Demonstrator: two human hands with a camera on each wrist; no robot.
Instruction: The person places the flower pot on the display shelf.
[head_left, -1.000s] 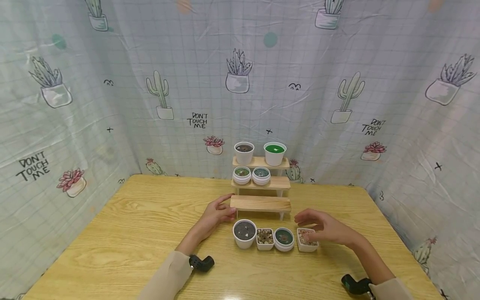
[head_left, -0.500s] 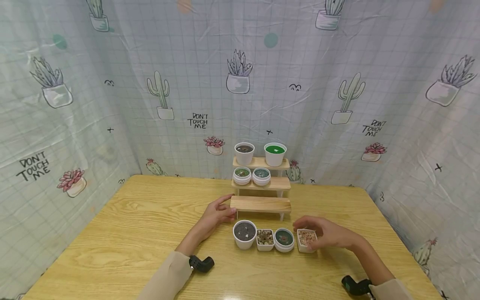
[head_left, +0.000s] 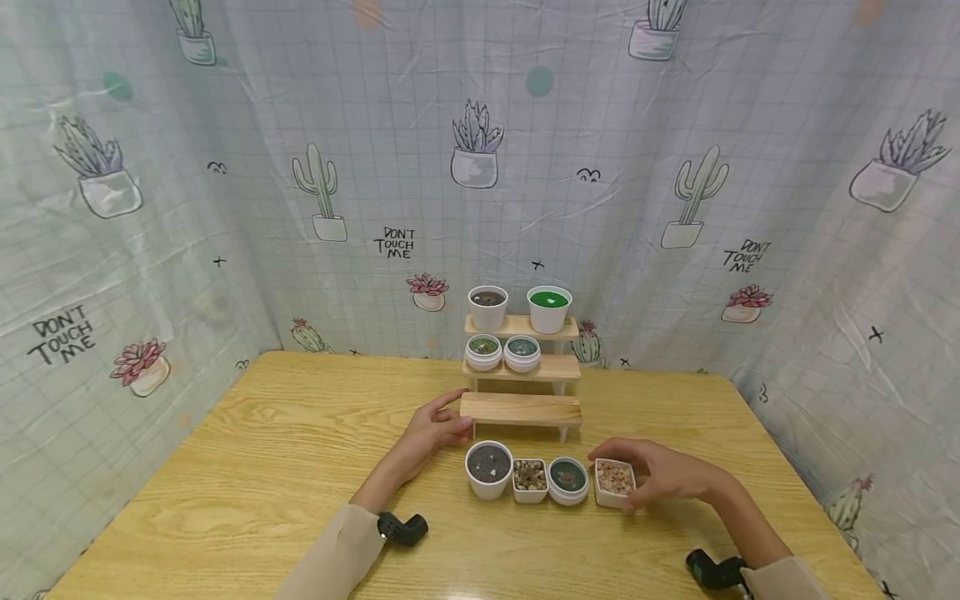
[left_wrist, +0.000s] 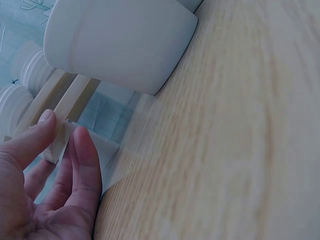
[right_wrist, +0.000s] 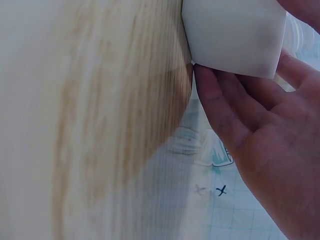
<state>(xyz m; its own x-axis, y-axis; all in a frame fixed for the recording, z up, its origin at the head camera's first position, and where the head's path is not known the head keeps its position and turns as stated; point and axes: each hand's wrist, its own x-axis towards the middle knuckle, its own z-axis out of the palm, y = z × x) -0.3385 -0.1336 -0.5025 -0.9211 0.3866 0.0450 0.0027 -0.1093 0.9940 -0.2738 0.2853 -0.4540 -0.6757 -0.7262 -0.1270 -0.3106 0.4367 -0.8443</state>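
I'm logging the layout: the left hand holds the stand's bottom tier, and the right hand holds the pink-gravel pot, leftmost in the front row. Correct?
Not quite: in the head view, the pink-gravel pot is rightmost in the front row. The rest is correct: the left hand holds the stand's bottom tier, and the right hand holds that pot.

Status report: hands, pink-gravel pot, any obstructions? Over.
Left hand gripping lowest shelf. Right hand around pink-gravel pot. Possible snag: round green pot close beside.

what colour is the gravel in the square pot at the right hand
Mixed pinkish and cream; the gravel shows best in the head view.
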